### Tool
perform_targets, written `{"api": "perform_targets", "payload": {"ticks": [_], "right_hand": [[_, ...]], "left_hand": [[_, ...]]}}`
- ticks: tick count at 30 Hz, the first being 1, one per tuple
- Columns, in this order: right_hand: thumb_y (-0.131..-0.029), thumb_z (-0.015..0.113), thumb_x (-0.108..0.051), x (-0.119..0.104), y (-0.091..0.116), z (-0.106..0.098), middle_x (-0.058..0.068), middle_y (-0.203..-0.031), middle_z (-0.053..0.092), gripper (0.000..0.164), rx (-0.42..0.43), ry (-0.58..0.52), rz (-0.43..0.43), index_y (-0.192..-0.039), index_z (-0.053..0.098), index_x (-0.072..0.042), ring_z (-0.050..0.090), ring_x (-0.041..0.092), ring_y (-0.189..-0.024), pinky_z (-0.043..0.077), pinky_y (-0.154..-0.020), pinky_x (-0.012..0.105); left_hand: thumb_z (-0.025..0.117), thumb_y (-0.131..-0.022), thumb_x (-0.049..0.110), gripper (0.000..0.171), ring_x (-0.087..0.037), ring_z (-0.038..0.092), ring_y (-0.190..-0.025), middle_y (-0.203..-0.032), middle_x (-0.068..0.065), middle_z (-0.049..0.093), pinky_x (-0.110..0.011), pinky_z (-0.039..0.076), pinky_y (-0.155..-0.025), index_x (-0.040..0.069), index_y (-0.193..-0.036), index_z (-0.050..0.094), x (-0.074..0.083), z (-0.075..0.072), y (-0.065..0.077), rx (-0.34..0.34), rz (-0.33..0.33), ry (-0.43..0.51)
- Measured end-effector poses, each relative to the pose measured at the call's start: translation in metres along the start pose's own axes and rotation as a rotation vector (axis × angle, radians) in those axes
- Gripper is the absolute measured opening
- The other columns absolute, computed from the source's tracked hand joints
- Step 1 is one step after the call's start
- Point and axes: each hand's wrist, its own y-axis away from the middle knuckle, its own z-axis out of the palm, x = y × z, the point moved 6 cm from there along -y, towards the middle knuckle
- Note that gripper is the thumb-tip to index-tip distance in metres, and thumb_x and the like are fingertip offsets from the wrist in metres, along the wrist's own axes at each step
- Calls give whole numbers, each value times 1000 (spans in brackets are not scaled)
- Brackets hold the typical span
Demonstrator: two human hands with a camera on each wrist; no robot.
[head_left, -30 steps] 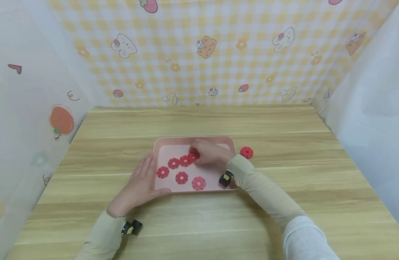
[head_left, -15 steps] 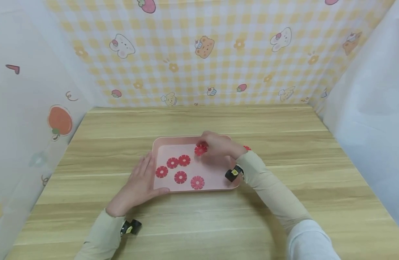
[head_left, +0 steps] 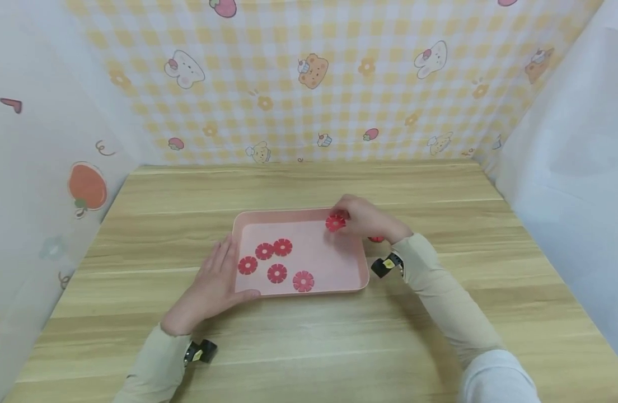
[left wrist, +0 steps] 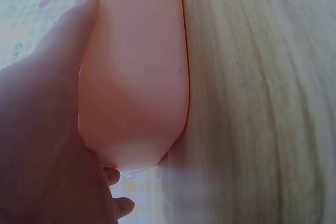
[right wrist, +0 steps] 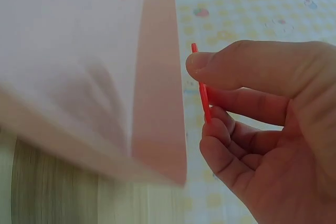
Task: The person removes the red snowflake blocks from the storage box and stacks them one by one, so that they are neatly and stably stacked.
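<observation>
A pink rectangular tray [head_left: 286, 215] lies on the wooden table. Several red interlocking discs, flower-like with slotted rims and a centre hole, lie flat in its left and front part, among them a paler disc [head_left: 303, 281]. My right hand [head_left: 366, 218] pinches one red interlocking disc [head_left: 335, 223] between thumb and fingers, raised over the tray's back right corner. The right wrist view shows that disc [right wrist: 205, 98] edge-on. My left hand [head_left: 208, 285] rests against the tray's left end, fingers straight along the side wall and thumb at the front rim.
Another red disc [head_left: 376, 239] lies on the table right of the tray, mostly hidden by my right wrist. A yellow checked cloth [head_left: 289, 112] with cartoon prints hangs behind the wooden table [head_left: 299, 347]. White sheets stand at both sides.
My right hand has lifted a red interlocking disc from the row in the tray and carried it right and back, to the tray's back right corner. My left hand stays at the tray.
</observation>
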Motion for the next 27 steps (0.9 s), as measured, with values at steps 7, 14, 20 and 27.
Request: {"api": "perform_targets", "payload": {"ticks": [7,14,20,27], "right_hand": [[-78,76,-14,28,18,-11,9,-102,61,37,44,0,26,-113,67,-3,53,22,-88,48,-77,33],[-76,78,-13,54,36,-18,12,-97,58,38,100,-4,80,-110,66,1,52,24,-86,48,-75,35],[-76,76,-9,70,46,-17,12,-96,56,38,102,-22,121,-110,66,2,52,25,-86,46,-74,34],[-73,78,-6,86,53,-8,13,-94,57,38,92,-35,171,-108,66,4,52,24,-83,45,-73,32]], "left_hand": [[72,-74,59,119,-45,5,-144,-158,-26,4,-62,13,-114,-6,-150,7,1,0,-1,-14,3,8],[74,-73,57,119,-44,5,-144,-158,-26,4,-62,13,-115,-5,-150,7,0,1,-1,-19,5,11],[75,-73,55,119,-45,6,-144,-157,-27,6,-62,13,-114,-7,-149,9,0,1,-1,-12,15,11],[72,-74,57,118,-46,6,-143,-157,-27,5,-63,14,-113,-7,-149,8,1,1,-2,-16,14,-11]]}}
